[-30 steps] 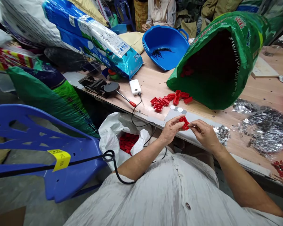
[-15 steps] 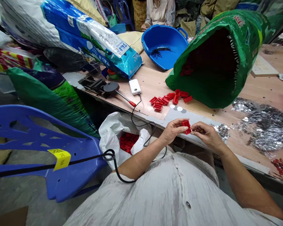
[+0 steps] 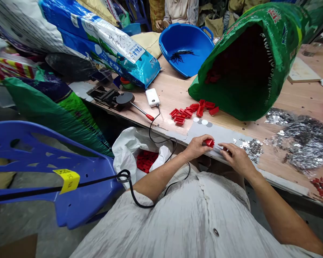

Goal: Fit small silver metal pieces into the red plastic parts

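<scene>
At the table's front edge, my left hand (image 3: 198, 147) is closed around a small red plastic box-shaped part (image 3: 209, 143). Just to its right, my right hand (image 3: 235, 156) pinches a thin metal tool (image 3: 218, 147), its tip pointing at the red part. Fingers hide most of the tool, so its exact kind is unclear. Small silvery metal pieces (image 3: 253, 147) lie in a loose pile beyond my right hand. Several more red plastic parts (image 3: 187, 113) are scattered on the table in front of the green sack's mouth.
A large green sack (image 3: 233, 102) lies open on the table beside a blue basin (image 3: 164, 39). Left of these are a white power bank (image 3: 152, 97) with a cable and a lever tool (image 3: 125, 98). A white bag (image 3: 121, 150) of red parts stands below, near a blue chair (image 3: 91, 181).
The red part has been tilted in my left hand, now showing its end. My right hand has drawn slightly away with its fingers extended, and the thin metal tool now shows.
</scene>
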`<state>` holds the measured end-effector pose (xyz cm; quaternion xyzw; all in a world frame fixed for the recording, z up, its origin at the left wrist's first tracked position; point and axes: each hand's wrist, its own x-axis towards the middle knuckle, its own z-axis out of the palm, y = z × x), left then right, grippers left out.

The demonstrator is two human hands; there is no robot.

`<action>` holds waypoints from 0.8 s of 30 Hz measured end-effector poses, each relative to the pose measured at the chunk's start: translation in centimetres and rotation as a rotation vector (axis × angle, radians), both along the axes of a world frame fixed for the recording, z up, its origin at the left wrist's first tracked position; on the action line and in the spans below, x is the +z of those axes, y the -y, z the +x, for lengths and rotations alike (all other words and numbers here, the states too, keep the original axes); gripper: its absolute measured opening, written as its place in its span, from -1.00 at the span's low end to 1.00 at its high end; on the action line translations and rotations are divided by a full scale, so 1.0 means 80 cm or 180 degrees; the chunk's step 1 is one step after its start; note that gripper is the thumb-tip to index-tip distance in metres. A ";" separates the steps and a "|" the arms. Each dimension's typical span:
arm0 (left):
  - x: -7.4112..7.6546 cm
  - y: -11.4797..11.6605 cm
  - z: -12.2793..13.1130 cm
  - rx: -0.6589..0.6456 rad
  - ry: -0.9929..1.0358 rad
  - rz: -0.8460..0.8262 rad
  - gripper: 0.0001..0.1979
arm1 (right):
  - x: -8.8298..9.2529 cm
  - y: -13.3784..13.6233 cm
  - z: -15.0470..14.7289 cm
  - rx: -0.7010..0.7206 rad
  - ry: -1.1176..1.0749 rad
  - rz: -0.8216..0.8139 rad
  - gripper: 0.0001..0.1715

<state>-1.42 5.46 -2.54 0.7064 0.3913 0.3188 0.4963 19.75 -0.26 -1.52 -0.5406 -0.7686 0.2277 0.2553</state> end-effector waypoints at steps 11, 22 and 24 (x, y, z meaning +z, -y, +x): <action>-0.004 -0.014 0.000 -0.0348 -0.0343 0.0165 -0.67 | -0.007 -0.009 -0.001 0.0100 0.0167 -0.0083 -0.74; -0.012 -0.018 -0.001 -0.0347 -0.0396 0.0313 -0.71 | -0.005 -0.011 -0.012 -0.0054 0.0384 -0.0251 -0.76; -0.013 -0.018 0.000 -0.0326 -0.0415 0.0290 -0.72 | -0.006 -0.011 -0.020 -0.0135 0.0401 -0.0249 -0.77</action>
